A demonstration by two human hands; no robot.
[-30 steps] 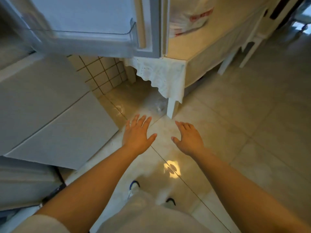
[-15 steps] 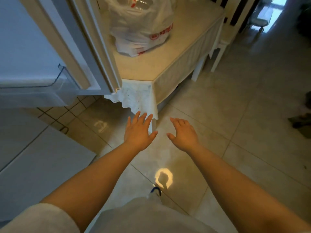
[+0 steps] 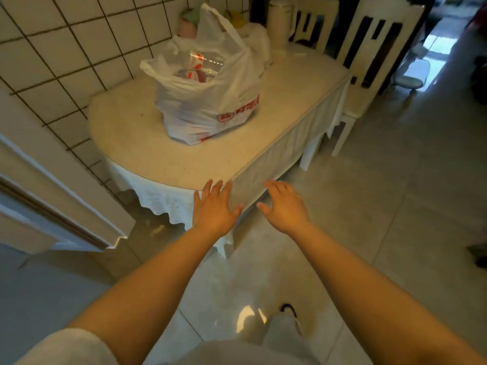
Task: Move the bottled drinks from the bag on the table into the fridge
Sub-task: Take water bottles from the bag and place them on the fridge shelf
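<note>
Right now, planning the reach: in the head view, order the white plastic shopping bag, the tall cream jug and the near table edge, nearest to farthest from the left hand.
1. Near table edge, just ahead of the left hand.
2. White plastic shopping bag, mid-table, ahead.
3. Tall cream jug, far end of the table, ahead and to the right.

On the bag (image 3: 210,101) I see a red round logo and red characters on its near right side, but I cannot read them.

Thin, crinkled white plastic bag (image 3: 210,101) on a smooth table (image 3: 137,154) with lace-edged cloth (image 3: 158,198); glossy tiled floor (image 3: 369,206)
</note>
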